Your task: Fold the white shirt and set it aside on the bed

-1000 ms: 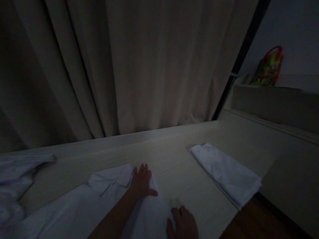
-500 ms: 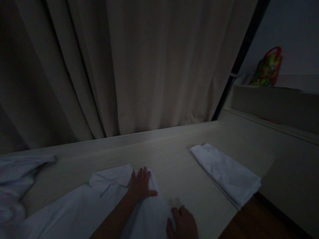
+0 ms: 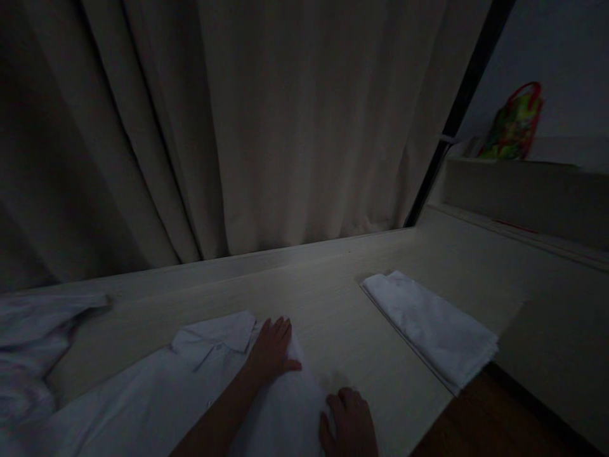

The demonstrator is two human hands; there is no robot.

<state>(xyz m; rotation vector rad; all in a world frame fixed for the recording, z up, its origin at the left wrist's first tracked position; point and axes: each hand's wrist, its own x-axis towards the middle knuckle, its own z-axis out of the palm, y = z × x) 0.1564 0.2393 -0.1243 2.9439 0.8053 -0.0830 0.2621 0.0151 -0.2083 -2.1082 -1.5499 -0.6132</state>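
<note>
— Fingers (image 3: 277,330) of the left hand (image 3: 271,352) lie flat and close together, palm down on the white shirt (image 3: 157,400), gripping nothing. What about the other one?

— Right hand (image 3: 349,425) sits at about 5 o'clock from the left, at the bottom edge of the view. Its fingers curl over the shirt's right border where the cloth meets the table (image 3: 342,317). The light is too dim to tell whether they pinch the fabric or only press on it.

— Where does the shirt lie?

— Spread on the pale wooden table, filling the lower left of the view. Its collar (image 3: 216,333) points toward 12 o'clock, just left of the left hand, and the forearm crosses the cloth diagonally.

— Anything else on that surface?

— A folded white cloth (image 3: 432,330) at about 2 o'clock from the hands, well apart from the shirt, its near corner reaching the table edge above the dark brown floor (image 3: 476,425). At 9 o'clock a crumpled white garment (image 3: 28,349) is heaped at the left border.

— And behind?

— Beige curtains (image 3: 261,127) hang along the far side of the table at 12 o'clock. At 2 o'clock, higher up, a red-and-green bag (image 3: 514,124) stands on a ledge (image 3: 514,190) against the wall.
</note>
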